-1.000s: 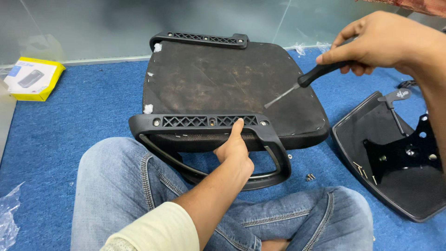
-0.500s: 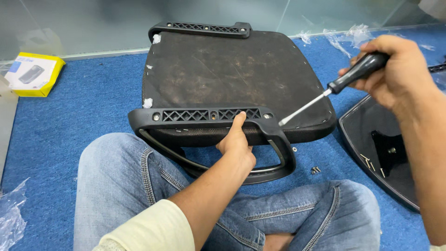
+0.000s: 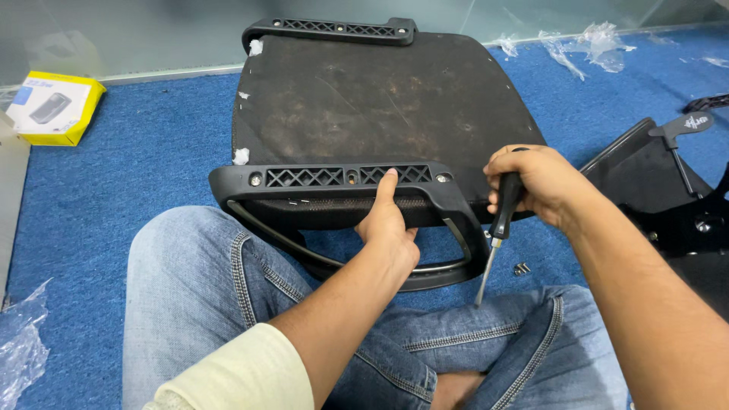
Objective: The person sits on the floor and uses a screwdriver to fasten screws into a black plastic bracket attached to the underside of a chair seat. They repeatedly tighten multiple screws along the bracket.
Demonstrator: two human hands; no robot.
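The person wears light blue jeans [image 3: 228, 304] with thick seams and a pale cream short sleeve [image 3: 243, 376]. Both arms are bare, and so are the left hand [image 3: 387, 228] and right hand [image 3: 535, 182]

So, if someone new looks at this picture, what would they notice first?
A black chair seat lies upside down on the blue carpet, an armrest at its near edge. The left hand presses on that armrest; the right hand grips a screwdriver pointing downward. A yellow box sits far left.
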